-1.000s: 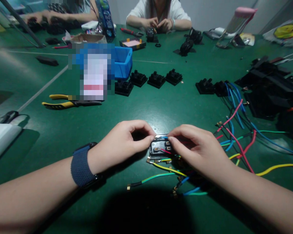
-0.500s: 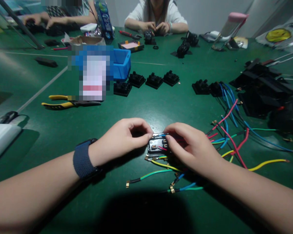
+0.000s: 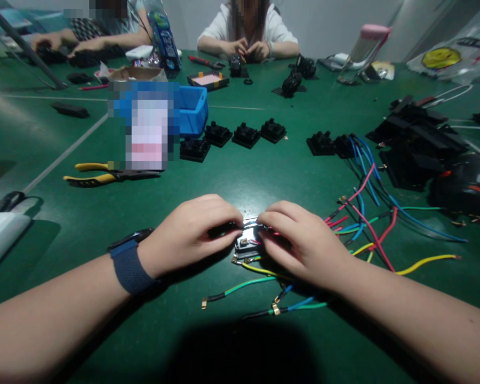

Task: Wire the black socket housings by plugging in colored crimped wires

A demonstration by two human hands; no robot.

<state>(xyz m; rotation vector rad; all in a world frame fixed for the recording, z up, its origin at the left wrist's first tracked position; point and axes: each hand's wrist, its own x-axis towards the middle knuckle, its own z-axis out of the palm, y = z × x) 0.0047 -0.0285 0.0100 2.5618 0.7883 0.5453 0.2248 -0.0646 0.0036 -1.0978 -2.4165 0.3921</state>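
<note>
Between my hands, low over the green table, is a small black plastic socket housing [image 3: 245, 247] with metal terminals on its upper face. My left hand [image 3: 200, 226] grips its left end, thumb and fingers closed at the edge. On the right end, the fingers of my right hand [image 3: 304, 240] are closed and cover part of the housing. A thin red wire and a blue one run across it under the fingertips. Beneath and beside my right hand lie loose wires [image 3: 250, 285] in yellow, green and blue, several with brass crimp terminals [image 3: 276, 309].
Several black socket housings [image 3: 246, 135] stand in a row ahead. Yellow-handled pliers [image 3: 92, 176] and a blue bin [image 3: 194, 111] are to the left. Black parts [image 3: 412, 144] pile up at right beside more wires [image 3: 380, 234]. Two people work across the table [image 3: 144, 314].
The view has shifted slightly, moving the scene a little left. My left fingers have come over the housing's upper edge, and my right fingers have curled closer around its right end.
</note>
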